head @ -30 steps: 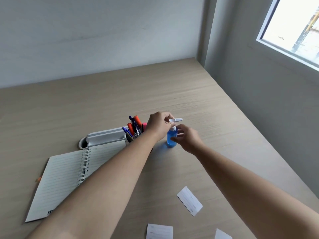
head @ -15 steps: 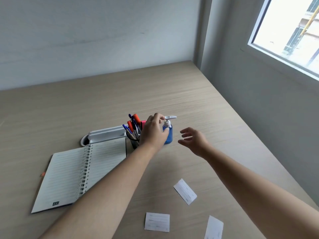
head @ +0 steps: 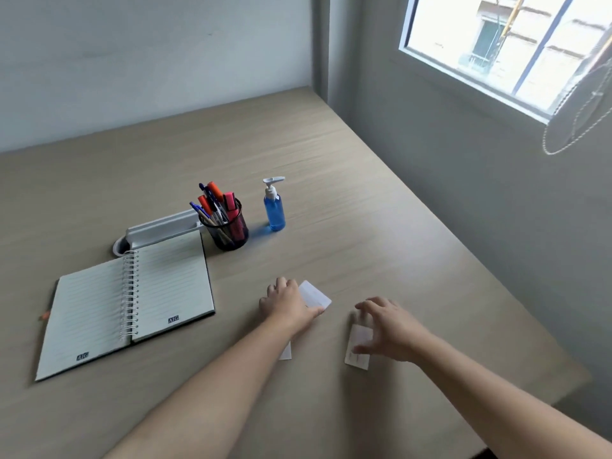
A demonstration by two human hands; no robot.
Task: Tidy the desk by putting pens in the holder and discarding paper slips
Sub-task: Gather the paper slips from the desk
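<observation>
Three white paper slips lie on the desk's near part. My left hand (head: 287,306) lies on the left end of one paper slip (head: 315,294), fingers curled over it and thumb at its near edge. My right hand (head: 387,329) hovers with fingers spread over a second slip (head: 357,352), thumb touching it. A third slip (head: 286,354) peeks out from under my left forearm. Further back stands the black mesh pen holder (head: 230,233), filled with several pens and markers (head: 215,202).
A blue pump bottle (head: 275,212) stands right of the holder. An open spiral notebook (head: 129,303) lies to the left, with a white cable tray (head: 159,228) behind it. The desk's right edge runs along the wall under a window; a fan guard (head: 579,111) shows at upper right.
Both hands have let go of the pump bottle and pulled back toward me. The left hand now rests on a paper slip and the right hand is over another.
</observation>
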